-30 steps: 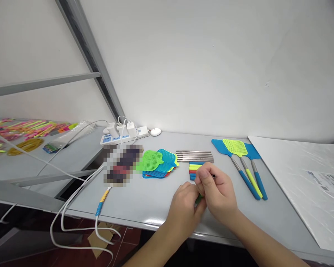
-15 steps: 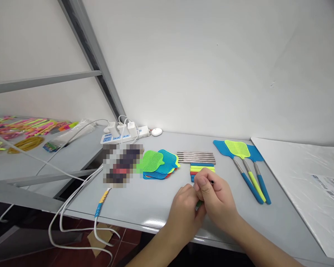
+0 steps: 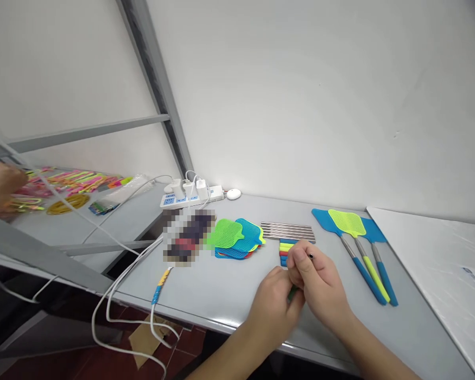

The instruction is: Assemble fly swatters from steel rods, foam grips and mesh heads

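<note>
Above the table's front edge my two closed hands meet. My right hand (image 3: 320,279) is wrapped round a metal tube (image 3: 311,256), whose hollow dark end peeks out by the index finger. My left hand (image 3: 275,298) grips a green handle sleeve (image 3: 292,292), mostly hidden between the palms. Whether tube and sleeve are joined cannot be seen. Just behind the hands lie coloured handle sleeves (image 3: 285,247) and a row of metal tubes (image 3: 287,230). Fly swatter heads (image 3: 247,236) are piled to their left. Fly swatters with handles (image 3: 364,258) lie to the right.
A blurred-out dark object (image 3: 192,237), white cables (image 3: 114,295) and a power strip (image 3: 170,200) occupy the left. White wrapped sheet material (image 3: 431,253) covers the right side. On the neighbouring table, another person's hand (image 3: 2,179) is over colourful plastic pieces (image 3: 79,182).
The view has shifted, so the scene sits further right and slightly lower. Another person's hand has appeared at the far left. My hands keep nearly the same grip.
</note>
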A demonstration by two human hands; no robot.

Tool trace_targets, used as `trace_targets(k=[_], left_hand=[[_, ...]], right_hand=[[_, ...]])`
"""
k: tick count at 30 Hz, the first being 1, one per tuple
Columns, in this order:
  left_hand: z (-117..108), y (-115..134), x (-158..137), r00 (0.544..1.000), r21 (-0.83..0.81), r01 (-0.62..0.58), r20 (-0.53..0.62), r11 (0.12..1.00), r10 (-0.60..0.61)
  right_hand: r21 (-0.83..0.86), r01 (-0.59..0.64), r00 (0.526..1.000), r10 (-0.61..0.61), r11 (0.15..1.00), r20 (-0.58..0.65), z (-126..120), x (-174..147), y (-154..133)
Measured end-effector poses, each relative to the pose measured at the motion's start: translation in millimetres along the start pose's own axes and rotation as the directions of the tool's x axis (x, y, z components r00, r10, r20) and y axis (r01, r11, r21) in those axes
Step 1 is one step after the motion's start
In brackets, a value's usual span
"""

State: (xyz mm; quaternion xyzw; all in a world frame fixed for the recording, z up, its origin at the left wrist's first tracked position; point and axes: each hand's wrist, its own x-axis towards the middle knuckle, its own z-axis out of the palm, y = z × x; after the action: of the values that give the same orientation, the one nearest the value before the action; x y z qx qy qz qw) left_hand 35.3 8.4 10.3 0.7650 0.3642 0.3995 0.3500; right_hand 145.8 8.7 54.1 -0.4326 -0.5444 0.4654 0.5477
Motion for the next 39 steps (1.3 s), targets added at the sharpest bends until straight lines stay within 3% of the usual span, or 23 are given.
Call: trace_targets(k=[4, 7, 11, 13, 15, 16, 22, 25, 30, 35, 39], left_hand=[[-3, 6, -1, 0.997, -0.128, 0.048, -0.061, 0.991, -0.057], [-5, 11, -7, 0.982, -0.3, 0.127, -0.096, 0.945, -0.162], [-6, 9, -18, 0.92, -0.62, 0.192, -0.156, 0.761, -0.359], [-10, 5, -21, 0.869, -0.774, 0.189, -0.154, 0.604, -0.469], [-17, 0, -24, 0.821, -0.856, 0.173, -0.148, 0.487, -0.551], [-22, -3, -24, 0.803, -0.871, 0.166, -0.153, 0.462, -0.577], [-41, -17, -25, 0.741, -0.93, 0.138, -0.13, 0.339, -0.659], [-38, -21, -25, 0.74, -0.931, 0.126, -0.14, 0.341, -0.657], [-37, -22, -26, 0.762, -0.919, 0.167, -0.11, 0.358, -0.639], [-40, -21, -27, 0.729, -0.929, 0.195, -0.078, 0.316, -0.68], [-43, -14, -17, 0.718, -0.91, 0.052, -0.253, 0.412, -0.648]], right_hand=[[0.052, -0.041, 0.992, 0.035, 0.998, 0.121, 2, 6, -14], [-0.036, -0.047, 0.968, 0.054, 0.998, 0.245, 3, 13, -34], [-0.281, 0.036, 0.937, 0.066, 0.959, 0.344, 12, 41, -44], [-0.465, 0.136, 0.926, 0.055, 0.875, 0.374, 25, 64, -36], [-0.747, 0.234, 0.906, 0.139, 0.623, 0.4, 42, 90, -19], [-0.791, 0.242, 0.9, 0.174, 0.562, 0.399, 52, 103, -10], [-0.852, 0.344, 0.851, 0.253, 0.394, 0.46, 101, 148, 31], [-0.863, 0.366, 0.844, 0.266, 0.348, 0.466, 113, 158, 41], [-0.863, 0.312, 0.861, 0.266, 0.398, 0.433, 119, 172, 51], [-0.77, 0.224, 0.895, 0.188, 0.597, 0.405, 109, 179, 34], [-0.601, 0.208, 0.922, 0.05, 0.772, 0.384, 86, 169, -1]])
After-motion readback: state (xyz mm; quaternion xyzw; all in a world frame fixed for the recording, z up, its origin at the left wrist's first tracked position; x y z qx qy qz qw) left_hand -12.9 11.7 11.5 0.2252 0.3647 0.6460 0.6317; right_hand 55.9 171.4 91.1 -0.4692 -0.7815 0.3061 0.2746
